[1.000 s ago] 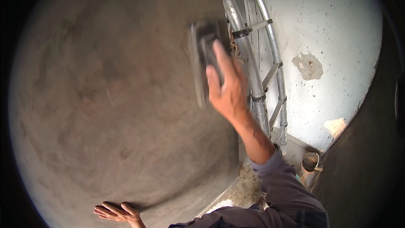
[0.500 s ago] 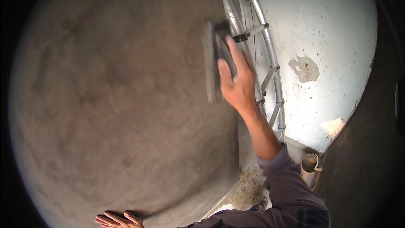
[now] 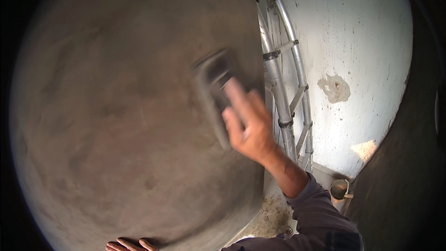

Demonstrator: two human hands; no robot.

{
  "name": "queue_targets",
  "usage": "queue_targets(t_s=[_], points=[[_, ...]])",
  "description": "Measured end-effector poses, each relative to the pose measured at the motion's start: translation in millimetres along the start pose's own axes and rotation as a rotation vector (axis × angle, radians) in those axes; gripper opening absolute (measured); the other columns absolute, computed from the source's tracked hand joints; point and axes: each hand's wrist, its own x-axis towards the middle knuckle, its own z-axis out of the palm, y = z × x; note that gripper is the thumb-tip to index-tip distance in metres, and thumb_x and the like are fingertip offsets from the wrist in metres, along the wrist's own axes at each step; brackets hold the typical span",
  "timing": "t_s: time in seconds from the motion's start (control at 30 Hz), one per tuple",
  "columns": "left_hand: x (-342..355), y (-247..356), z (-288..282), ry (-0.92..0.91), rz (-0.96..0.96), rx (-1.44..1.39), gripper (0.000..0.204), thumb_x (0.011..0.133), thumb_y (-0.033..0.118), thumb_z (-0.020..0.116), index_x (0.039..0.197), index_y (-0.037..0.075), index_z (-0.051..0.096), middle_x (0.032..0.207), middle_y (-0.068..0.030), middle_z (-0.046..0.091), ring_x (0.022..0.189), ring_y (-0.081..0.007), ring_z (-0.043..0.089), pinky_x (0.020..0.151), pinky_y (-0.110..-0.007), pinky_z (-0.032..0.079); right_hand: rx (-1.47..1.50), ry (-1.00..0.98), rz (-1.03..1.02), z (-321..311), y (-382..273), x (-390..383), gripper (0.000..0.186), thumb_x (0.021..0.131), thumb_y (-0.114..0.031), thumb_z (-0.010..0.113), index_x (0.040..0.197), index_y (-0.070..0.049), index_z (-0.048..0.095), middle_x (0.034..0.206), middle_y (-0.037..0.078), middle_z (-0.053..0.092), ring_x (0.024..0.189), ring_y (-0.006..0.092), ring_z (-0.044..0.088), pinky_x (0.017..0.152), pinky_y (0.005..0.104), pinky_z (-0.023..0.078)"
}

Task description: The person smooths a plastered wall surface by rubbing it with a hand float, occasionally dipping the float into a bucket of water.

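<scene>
A plastering float (image 3: 213, 95), dark and rectangular with a lighter rim, lies against the grey-brown plastered wall (image 3: 116, 121). My right hand (image 3: 251, 123) is wrapped round its handle, with the index finger stretched along the float; motion blurs both. The float is tilted, its far end leaning left, and it sits a little inside the wall's right edge. At the bottom left, my left hand (image 3: 132, 245) rests on the wall with fingers spread, and only the fingers show. Darker, uneven patches mark the plaster.
Just past the wall's right edge stands a metal ladder (image 3: 281, 97). Behind it is a white wall (image 3: 367, 32) with dark specks and one bare grey patch. A small bucket (image 3: 339, 189) with a pale handle stands at the lower right. The floor (image 3: 274, 214) is stained.
My right hand has swept the float left and down, away from the wall's edge, and its far end has turned leftward. My left hand stays at about the same place.
</scene>
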Motion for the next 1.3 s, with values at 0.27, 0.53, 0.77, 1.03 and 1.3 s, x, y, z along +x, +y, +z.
queue_targets(t_s=[0.27,0.53,0.77,1.03,1.3], points=[[-2.8,-1.7,1.5,0.049,-0.033,0.012,0.072,0.104,0.054,0.039,0.16,0.009,0.029,0.165,-0.0273,0.018,0.151,-0.0508,0.018,0.118,-0.068,0.015,-0.041,-0.089,-0.09,4.1,-25.5,1.8,0.056,0.087,-0.007,0.069,0.141,-0.002,0.056,0.111,0.024,0.067,0.11,0.0436,0.064,0.098,0.049,0.052],[-3.2,-4.5,11.9,0.147,-0.025,0.004,0.069,0.104,0.049,0.038,0.158,0.007,0.035,0.165,-0.0232,0.024,0.153,-0.043,0.02,0.123,-0.06,0.011,0.002,-0.035,-0.089,8.9,-12.0,31.7,0.056,0.089,-0.009,0.068,0.142,0.002,0.054,0.127,0.026,0.065,0.117,0.0409,0.063,0.104,0.0493,0.047],[-1.9,0.3,16.9,0.17,-0.027,-0.053,0.069,0.104,0.05,0.04,0.157,0.006,0.037,0.165,-0.023,0.025,0.153,-0.0428,0.021,0.122,-0.061,0.011,-0.117,0.093,-0.074,-7.8,15.6,83.0,0.05,0.094,-0.01,0.063,0.141,0.002,0.054,0.127,0.024,0.065,0.113,0.0382,0.066,0.101,0.0456,0.049],[-7.0,-10.4,11.3,0.134,-0.036,-0.015,0.068,0.104,0.048,0.04,0.157,0.006,0.037,0.164,-0.0246,0.025,0.153,-0.0449,0.021,0.122,-0.062,0.011,-0.072,0.039,-0.148,11.8,-12.3,58.8,0.049,0.09,-0.009,0.066,0.138,0.0,0.059,0.119,0.024,0.067,0.111,0.0398,0.065,0.099,0.0482,0.05],[-5.2,-9.4,11.5,0.127,-0.027,0.003,0.068,0.104,0.048,0.039,0.158,0.006,0.035,0.165,-0.0242,0.025,0.152,-0.0452,0.022,0.122,-0.062,0.013,-0.028,-0.017,-0.214,13.4,-31.7,65.3,0.049,0.089,-0.01,0.066,0.137,0.0,0.059,0.126,0.024,0.066,0.115,0.0422,0.063,0.103,0.0473,0.048]])
